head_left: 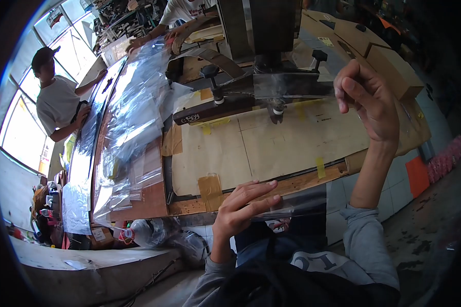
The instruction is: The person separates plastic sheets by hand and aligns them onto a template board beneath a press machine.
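Note:
My left hand (245,204) lies at the near edge of the table, its fingers stretched out. Under and beside its fingertips a clear plastic film (305,200) overhangs the wooden edge. My right hand (368,102) is raised near the right end of a dark metal bar (292,87); its fingers are loosely bent, and I see nothing between them. The bar belongs to a machine head (274,28) with black knobs (209,71). Below it spreads a tan board (276,146) with drawn lines and yellow tape (320,167).
Clear plastic bags (135,107) are heaped to the left. Behind them a person (61,100) in a white shirt stands at a long bench; another person's arm (151,36) reaches in at the back. Cardboard (394,69) stands back right. A plastic bottle (141,231) sits below the table.

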`<state>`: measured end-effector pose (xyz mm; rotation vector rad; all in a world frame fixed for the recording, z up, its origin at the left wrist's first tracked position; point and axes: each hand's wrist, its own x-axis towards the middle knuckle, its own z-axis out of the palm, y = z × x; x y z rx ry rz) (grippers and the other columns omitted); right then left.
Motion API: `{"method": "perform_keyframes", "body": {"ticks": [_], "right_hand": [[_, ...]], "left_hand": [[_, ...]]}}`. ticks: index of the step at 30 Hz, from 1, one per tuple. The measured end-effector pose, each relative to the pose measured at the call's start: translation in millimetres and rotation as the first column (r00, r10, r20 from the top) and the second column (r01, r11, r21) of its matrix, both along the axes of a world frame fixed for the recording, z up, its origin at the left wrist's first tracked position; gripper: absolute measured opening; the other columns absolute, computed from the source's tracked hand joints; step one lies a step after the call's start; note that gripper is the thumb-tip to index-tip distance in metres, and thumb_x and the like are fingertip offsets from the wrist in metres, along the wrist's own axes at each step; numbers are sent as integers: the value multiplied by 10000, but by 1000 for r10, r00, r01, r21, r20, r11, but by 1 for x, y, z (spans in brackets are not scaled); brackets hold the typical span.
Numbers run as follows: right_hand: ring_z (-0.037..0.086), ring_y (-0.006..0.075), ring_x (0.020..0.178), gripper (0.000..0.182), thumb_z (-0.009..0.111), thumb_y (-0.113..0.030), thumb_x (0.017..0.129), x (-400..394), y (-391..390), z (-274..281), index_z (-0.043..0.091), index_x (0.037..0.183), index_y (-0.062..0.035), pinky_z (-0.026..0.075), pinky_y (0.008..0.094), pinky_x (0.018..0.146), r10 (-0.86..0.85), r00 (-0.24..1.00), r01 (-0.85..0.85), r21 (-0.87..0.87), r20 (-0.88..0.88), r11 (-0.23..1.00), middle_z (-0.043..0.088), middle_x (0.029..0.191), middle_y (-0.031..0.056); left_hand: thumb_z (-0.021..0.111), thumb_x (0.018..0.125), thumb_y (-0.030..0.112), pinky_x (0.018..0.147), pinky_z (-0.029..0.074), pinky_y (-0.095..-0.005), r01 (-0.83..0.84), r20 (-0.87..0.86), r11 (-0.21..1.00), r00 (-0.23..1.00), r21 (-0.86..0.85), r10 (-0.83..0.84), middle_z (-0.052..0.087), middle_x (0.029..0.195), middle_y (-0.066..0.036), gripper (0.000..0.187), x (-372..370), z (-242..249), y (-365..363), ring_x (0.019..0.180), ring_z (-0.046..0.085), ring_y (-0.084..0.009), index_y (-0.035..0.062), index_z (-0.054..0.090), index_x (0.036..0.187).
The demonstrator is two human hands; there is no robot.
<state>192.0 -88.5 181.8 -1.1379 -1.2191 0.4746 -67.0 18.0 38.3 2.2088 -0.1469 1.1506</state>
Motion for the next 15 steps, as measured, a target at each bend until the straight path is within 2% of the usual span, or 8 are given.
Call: {"method": "perform_keyframes", "body": {"ticks": [6, 9, 11, 15], "right_hand": [[565, 79, 626, 163, 618, -185, 930, 1, 3, -8, 602, 831, -56, 453, 217, 576, 10, 1000, -10, -2, 20, 1000, 603, 754, 20], [569, 77, 630, 153, 618, -177, 929, 3, 5, -13, 605, 833, -58, 444, 212, 574, 16, 1000, -15, -20, 14, 1000, 607, 757, 17], [572, 74, 636, 140, 620, -164, 926, 3, 6, -17, 609, 834, -60, 438, 209, 576, 5, 1000, -5, -53, 9, 999, 609, 753, 14], [584, 75, 650, 131, 621, -147, 922, 10, 16, -49, 611, 839, -46, 432, 211, 576, -132, 990, 140, -207, 50, 968, 614, 738, 8]], "left_hand": [[670, 736, 99, 904, 514, -419, 3, -37, 1000, 999, 5, -3, 648, 1179, -147, 372, -2, -2, -1, 1016, 656, -281, 100, 689, 1107], [635, 808, 138, 883, 527, -440, -74, -66, 996, 995, -44, 71, 698, 1046, -152, 220, 0, -2, -6, 957, 682, -290, 79, 731, 997], [636, 802, 133, 903, 515, -442, -95, -125, 995, 988, -22, 91, 694, 1071, -131, 245, -2, -6, -6, 979, 675, -280, 91, 723, 1027], [638, 798, 112, 933, 491, -435, -127, -248, 992, 961, 2, 124, 676, 1129, -92, 301, -5, -17, -3, 1030, 649, -258, 117, 698, 1094]]}}
